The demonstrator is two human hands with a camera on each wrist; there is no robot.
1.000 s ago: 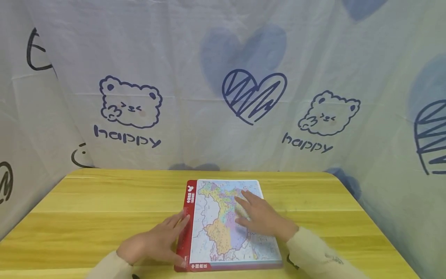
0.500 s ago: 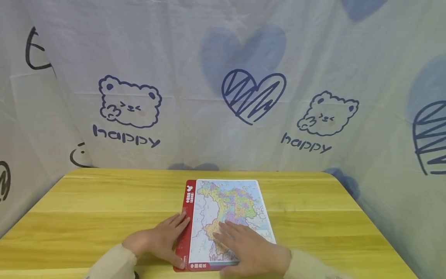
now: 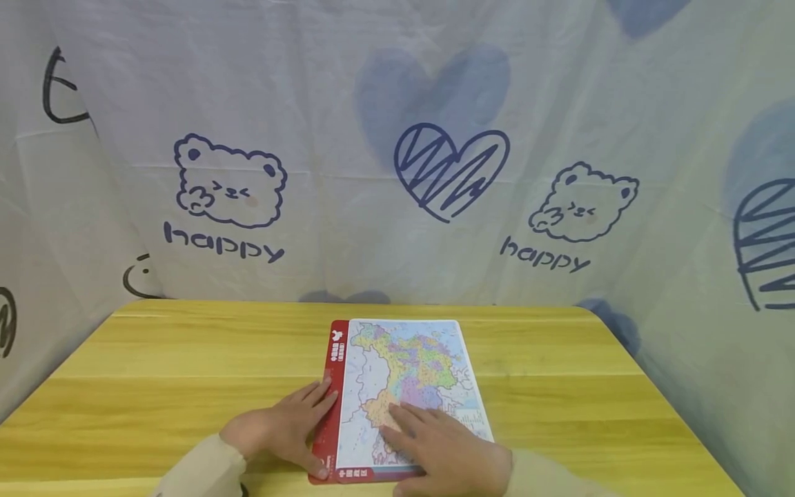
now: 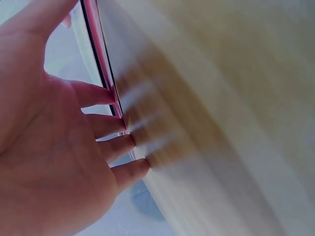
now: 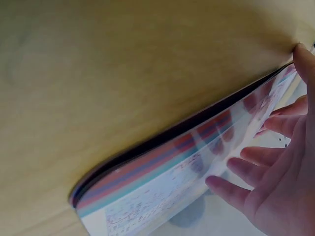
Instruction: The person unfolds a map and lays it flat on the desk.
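A colourful map [image 3: 410, 366] with a red border on its left lies flat on the wooden table, printed with Chinese characters. Along that red border rests my left hand [image 3: 279, 424], its fingers fairly straight and its thumb at the near left corner. In the left wrist view the fingertips [image 4: 130, 172] meet the table beside the map's edge. My right hand [image 3: 450, 449] lies over the near right part of the map and hides that corner. The right wrist view shows its spread fingers [image 5: 231, 191] at the glossy surface, and the layered edge of the map [image 5: 162, 147].
The yellow wood-grain table [image 3: 205, 345] extends to both sides of the map. Behind and beside it hangs a pale cloth [image 3: 348, 228] with bear, heart and "happy" prints. Light sleeves [image 3: 546, 476] cover both wrists.
My right hand has come from the map's right side down and left to its near part, and has barely shifted in the last half second. The left hand and map stay in place.
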